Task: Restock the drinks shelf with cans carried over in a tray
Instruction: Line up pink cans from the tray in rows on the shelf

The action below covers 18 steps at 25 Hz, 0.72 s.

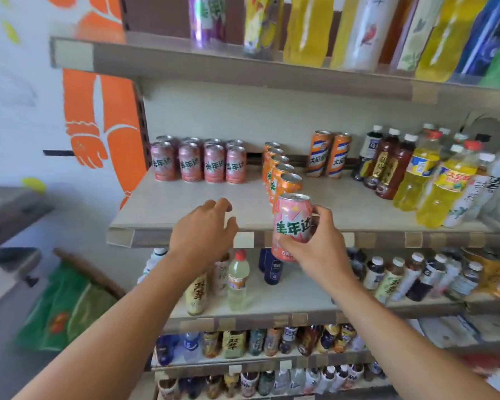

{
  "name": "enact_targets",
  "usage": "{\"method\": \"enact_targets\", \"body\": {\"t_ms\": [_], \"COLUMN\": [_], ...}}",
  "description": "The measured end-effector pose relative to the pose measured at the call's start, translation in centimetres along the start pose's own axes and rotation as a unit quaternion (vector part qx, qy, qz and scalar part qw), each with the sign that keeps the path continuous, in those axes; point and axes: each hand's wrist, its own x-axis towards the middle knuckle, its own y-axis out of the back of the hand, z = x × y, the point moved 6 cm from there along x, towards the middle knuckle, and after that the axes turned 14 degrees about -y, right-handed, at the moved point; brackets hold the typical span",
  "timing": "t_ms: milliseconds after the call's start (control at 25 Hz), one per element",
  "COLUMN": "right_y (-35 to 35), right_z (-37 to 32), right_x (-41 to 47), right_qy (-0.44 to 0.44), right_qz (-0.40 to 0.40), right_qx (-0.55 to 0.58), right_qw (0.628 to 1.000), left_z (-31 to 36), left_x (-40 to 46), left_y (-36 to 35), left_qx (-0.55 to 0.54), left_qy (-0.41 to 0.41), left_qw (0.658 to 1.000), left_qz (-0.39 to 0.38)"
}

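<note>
— Hands first: what does the right hand [315,243] hold?
— A pink can [292,226], upright, fingers and thumb wrapped round its lower half, at the front edge of the middle shelf [185,206].
— And the left hand [205,229]?
— It holds nothing. Its fingers are loosely spread and slightly bent, hovering over the bare front part of the shelf board, just left of the held can. I cannot tell whether the fingertips touch the board.
— What lies beyond the hands?
— Behind the left hand, at the back of the shelf, stand the matching pink cans [199,163] in two rows. Just behind the right hand runs a line of orange cans [280,174], front to back. Bottles [433,180] stand to the right of the right hand.
</note>
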Motion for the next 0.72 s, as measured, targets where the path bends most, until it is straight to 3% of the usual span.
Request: {"method": "enact_targets", "body": {"t_ms": [400, 720], "right_y": [-19.3, -29.5], "right_z": [-10.0, -13.4], "right_x": [5.7, 10.9], "right_qy": [0.043, 0.051], "right_qz": [-0.013, -0.046], "right_qx": [0.03, 0.008], "right_qw": [0.999, 0.998], "left_z": [-19.2, -25.2], "left_x": [1.2, 2.4], "left_y": [3.0, 2.2], "left_qx": [0.023, 0.02], "left_qy": [0.068, 0.106], "left_qw": [0.997, 0.994], "left_qz": [0.008, 0.026]}}
